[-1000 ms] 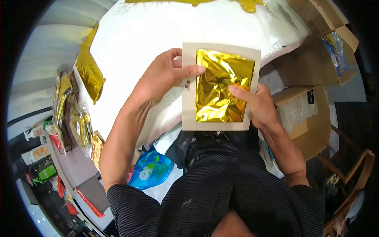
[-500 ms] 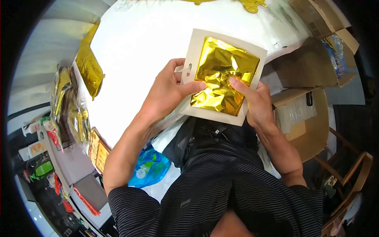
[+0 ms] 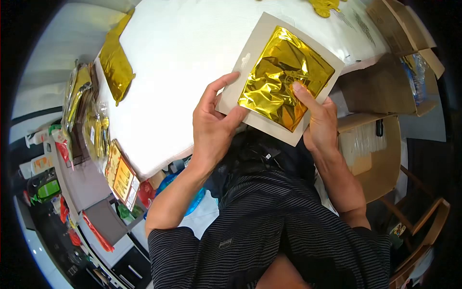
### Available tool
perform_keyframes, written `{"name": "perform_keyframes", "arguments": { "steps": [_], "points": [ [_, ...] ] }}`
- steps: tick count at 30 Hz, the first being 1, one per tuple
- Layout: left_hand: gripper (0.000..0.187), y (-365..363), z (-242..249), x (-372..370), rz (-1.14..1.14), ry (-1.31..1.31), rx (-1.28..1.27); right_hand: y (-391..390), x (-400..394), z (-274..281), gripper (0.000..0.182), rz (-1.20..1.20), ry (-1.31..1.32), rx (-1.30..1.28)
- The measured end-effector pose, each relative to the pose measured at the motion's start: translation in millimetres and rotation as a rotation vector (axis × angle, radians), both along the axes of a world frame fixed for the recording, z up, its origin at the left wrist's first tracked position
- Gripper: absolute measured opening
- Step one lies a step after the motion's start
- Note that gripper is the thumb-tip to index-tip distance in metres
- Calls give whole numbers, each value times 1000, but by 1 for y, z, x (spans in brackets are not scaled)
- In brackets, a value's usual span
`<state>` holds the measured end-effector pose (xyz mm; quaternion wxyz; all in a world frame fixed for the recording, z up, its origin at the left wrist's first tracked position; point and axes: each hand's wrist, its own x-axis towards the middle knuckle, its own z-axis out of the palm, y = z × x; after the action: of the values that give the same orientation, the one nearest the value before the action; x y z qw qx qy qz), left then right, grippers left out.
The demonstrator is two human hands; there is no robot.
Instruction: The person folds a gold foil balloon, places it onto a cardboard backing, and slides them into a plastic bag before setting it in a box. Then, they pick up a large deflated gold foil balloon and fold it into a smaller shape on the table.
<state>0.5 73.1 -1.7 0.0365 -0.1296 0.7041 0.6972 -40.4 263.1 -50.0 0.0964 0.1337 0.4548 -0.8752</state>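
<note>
A folded gold foil sheet [image 3: 269, 79] lies on a pale backing card [image 3: 246, 45] with a hanging slot in its edge. My right hand [image 3: 321, 123] grips the card's right side, its thumb pressed on the foil and its fingers behind. At the card's lower-left corner is my left hand [image 3: 211, 123], with the thumb on the card and the index fingertip at its edge. The other left fingers are partly hidden. The card is tilted above the front edge of the white-covered table [image 3: 168, 62].
Gold foil pieces lie at the table's left edge [image 3: 115, 67] and far side [image 3: 325, 6]. Bagged gold items [image 3: 98, 130] and a printed package [image 3: 122, 178] hang at the left. Open cardboard boxes [image 3: 375, 86] stand on the right, one holding clear plastic sleeves [image 3: 363, 139]. A wooden chair [image 3: 428, 231] is at lower right.
The card has moved up and right and turned clockwise. My left thumb has slid off the foil towards the card's lower-left corner. My right thumb stays on the foil.
</note>
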Motion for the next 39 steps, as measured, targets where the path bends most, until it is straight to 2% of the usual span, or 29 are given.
{"name": "perform_keyframes", "arguments": {
  "steps": [2, 6, 8, 14, 18, 20, 23, 24, 26, 29, 39],
  "points": [
    [49, 1, -3, 2, 68, 53, 46, -1, 1, 1, 32, 2, -4, -14],
    [40, 1, -11, 6, 83, -7, 4, -1, 3, -2, 32, -20, 23, 9],
    [32, 4, -12, 8, 150, 32, 100, -2, 4, -2, 33, -20, 32, -3],
    [32, 13, -14, 8, 276, 34, 143, -1, 7, -4, 32, -17, 73, -37],
    [32, 13, -14, 12, 280, 28, 106, -1, 8, -6, 30, -34, 81, -15],
    [25, 22, -3, 16, 269, 130, -287, -2, 8, -6, 30, -40, 74, -24],
    [22, 20, -17, 17, 314, 221, -436, -3, 10, -5, 29, -30, 56, -33],
    [22, 20, -17, 16, 316, 220, -438, -4, 11, -5, 29, -35, 62, -38],
    [13, 22, -18, 15, 353, 217, -158, -6, 11, -4, 29, -35, 68, -44],
    [11, 22, -29, 14, 359, 293, -124, -6, 10, -4, 29, -44, 102, 8],
    [12, 20, -25, 26, 319, 228, -159, -3, 12, -8, 28, -10, 84, -15]
  ]
}}
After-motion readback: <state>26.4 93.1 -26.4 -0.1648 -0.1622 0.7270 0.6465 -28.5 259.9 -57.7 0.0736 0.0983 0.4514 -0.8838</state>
